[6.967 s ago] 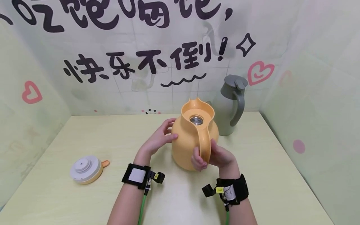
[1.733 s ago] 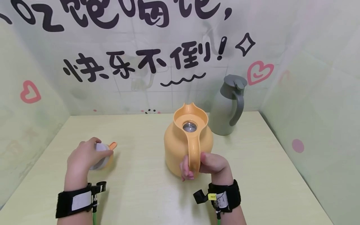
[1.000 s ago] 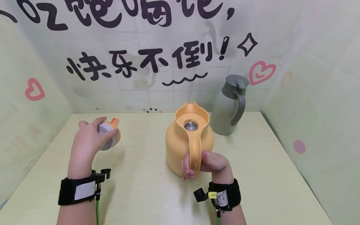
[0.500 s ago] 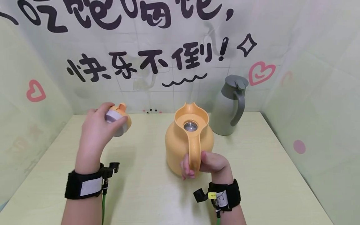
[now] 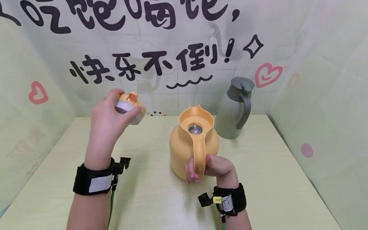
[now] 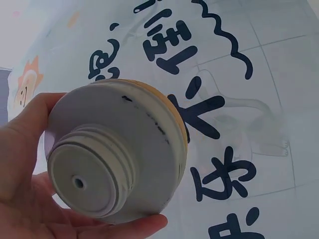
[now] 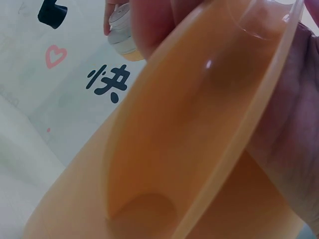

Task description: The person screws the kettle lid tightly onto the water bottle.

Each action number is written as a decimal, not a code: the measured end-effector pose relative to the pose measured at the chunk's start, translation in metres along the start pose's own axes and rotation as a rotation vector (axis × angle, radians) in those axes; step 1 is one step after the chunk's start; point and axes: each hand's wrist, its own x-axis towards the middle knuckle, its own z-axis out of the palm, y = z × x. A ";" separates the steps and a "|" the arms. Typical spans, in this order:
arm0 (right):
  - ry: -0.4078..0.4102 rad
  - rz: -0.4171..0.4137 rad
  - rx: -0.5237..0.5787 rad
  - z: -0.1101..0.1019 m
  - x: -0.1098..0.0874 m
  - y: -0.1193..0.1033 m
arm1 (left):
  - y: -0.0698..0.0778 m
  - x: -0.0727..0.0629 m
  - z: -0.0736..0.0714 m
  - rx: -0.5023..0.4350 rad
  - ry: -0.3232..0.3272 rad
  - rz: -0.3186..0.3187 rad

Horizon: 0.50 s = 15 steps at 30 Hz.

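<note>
My left hand (image 5: pixel 104 124) grips a round lid (image 5: pixel 130 107), orange on top with a small orange tab and a pale grey underside, raised above the table at the left. In the left wrist view the lid's threaded stopper (image 6: pixel 87 174) with a small central hole faces the camera. An orange vacuum jug (image 5: pixel 178 143) stands lidless at the table's middle, its spout pointing away and its silvery mouth (image 5: pixel 195 129) showing. My right hand (image 5: pixel 219 166) holds the jug's handle (image 5: pixel 199 153), fingers curled round it. Up close, the right wrist view shows the handle's hollow inner side (image 7: pixel 184 114).
Behind the orange jug, to the right, stands a grey-green jug (image 5: pixel 230 111) with a dark grey lid and handle. Printed sheets (image 5: pixel 161 86) with black lettering wall the pale wooden table (image 5: pixel 155 198) at the back and sides.
Earlier my left hand rested on the jug's side while the lid lay stopper-up on the table. The hand has since picked up the lid, lifting it upward and rightward. My right hand keeps the handle.
</note>
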 end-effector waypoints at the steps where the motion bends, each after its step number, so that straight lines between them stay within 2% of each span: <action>1: 0.000 -0.001 0.000 0.000 0.000 0.000 | 0.003 0.000 0.000 -0.005 0.007 0.004; 10: 0.003 0.008 -0.011 0.001 0.000 -0.002 | 0.023 0.001 -0.002 -0.043 0.085 0.075; 15: 0.007 0.003 -0.010 0.002 0.000 -0.001 | 0.034 -0.001 -0.002 -0.096 0.141 0.114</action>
